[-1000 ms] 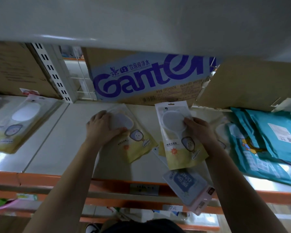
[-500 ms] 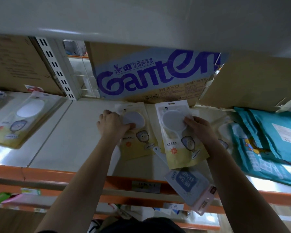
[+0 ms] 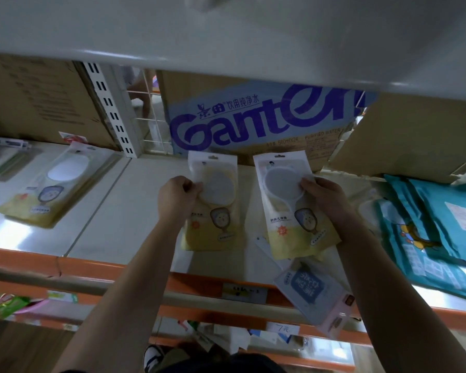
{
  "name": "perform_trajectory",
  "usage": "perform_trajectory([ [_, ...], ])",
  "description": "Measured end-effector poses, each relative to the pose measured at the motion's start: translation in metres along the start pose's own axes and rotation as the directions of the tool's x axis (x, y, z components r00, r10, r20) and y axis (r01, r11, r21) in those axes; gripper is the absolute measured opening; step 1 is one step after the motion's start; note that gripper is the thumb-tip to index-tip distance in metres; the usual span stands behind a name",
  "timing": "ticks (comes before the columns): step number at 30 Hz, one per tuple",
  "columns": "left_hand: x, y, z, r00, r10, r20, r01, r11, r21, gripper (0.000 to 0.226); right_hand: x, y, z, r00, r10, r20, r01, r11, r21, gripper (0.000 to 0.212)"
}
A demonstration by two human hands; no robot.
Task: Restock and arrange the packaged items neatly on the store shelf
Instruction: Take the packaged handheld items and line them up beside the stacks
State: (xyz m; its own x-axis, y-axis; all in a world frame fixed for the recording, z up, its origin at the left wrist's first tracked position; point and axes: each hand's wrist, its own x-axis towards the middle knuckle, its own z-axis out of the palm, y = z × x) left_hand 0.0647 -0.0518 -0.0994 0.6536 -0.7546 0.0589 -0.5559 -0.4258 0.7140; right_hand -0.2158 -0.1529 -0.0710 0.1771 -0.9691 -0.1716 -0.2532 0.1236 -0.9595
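Two yellow-and-white packets, each with a round white mirror inside, lie on the pale shelf. My left hand pinches the left packet at its left edge, and the packet sits straight. My right hand grips the right packet by its right side, over the mirror. A blue-and-white packet hangs over the orange front rail, partly under the right packet. Another yellow mirror packet lies alone at the far left.
A Ganten water carton and plain brown boxes stand along the back. Teal packages are piled at the right. The orange front rail carries price labels. An upper shelf overhangs the top of the view.
My left hand slid its packet to the right and turned it straight, beside the right packet. My right hand stayed on its packet, shifting slightly.
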Motion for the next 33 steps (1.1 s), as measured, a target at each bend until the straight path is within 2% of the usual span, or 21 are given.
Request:
perform_trajectory([
  [4, 0.011, -0.016, -0.029, 0.995, -0.082, -0.061, 0.069, 0.98, -0.186, 0.016, -0.007, -0.013, 0.025, 0.999, 0.021, 0.039, -0.023, 0.999, 0.048, 0.022],
  [7, 0.017, -0.031, -0.055, 0.991, -0.11, -0.077, 0.084, 0.955, -0.284, 0.019, -0.014, -0.019, 0.049, 0.999, 0.009, 0.04, -0.009, 1.0, -0.008, 0.029],
  [11, 0.019, -0.061, -0.101, 0.995, -0.092, -0.024, 0.072, 0.891, -0.448, 0.028, -0.029, -0.032, 0.099, 0.999, -0.021, 0.03, 0.022, 0.999, -0.031, 0.019],
  [13, 0.022, -0.078, -0.128, 0.998, -0.067, 0.003, 0.061, 0.89, -0.451, 0.022, -0.034, -0.037, 0.13, 0.997, -0.05, 0.059, 0.053, 0.997, -0.051, 0.022],
  [19, 0.055, -0.147, -0.217, 0.998, -0.038, 0.045, 0.051, 0.94, -0.338, 0.014, -0.051, -0.039, 0.237, 0.994, -0.024, 0.104, 0.013, 0.995, 0.102, 0.012],
  [23, 0.09, -0.192, -0.258, 0.997, -0.076, 0.02, 0.078, 0.931, -0.357, 0.02, -0.064, -0.038, 0.299, 0.995, -0.009, 0.102, -0.007, 0.988, 0.154, 0.012],
  [27, 0.126, -0.227, -0.272, 0.998, -0.05, 0.046, 0.062, 0.949, -0.31, 0.009, -0.074, -0.035, 0.342, 0.998, 0.027, 0.05, -0.038, 0.971, 0.238, 0.012],
  [33, 0.157, -0.244, -0.257, 0.989, -0.005, 0.147, 0.046, 0.959, -0.28, 0.02, -0.086, -0.026, 0.362, 0.992, 0.046, -0.115, -0.017, 0.97, 0.244, 0.007],
])
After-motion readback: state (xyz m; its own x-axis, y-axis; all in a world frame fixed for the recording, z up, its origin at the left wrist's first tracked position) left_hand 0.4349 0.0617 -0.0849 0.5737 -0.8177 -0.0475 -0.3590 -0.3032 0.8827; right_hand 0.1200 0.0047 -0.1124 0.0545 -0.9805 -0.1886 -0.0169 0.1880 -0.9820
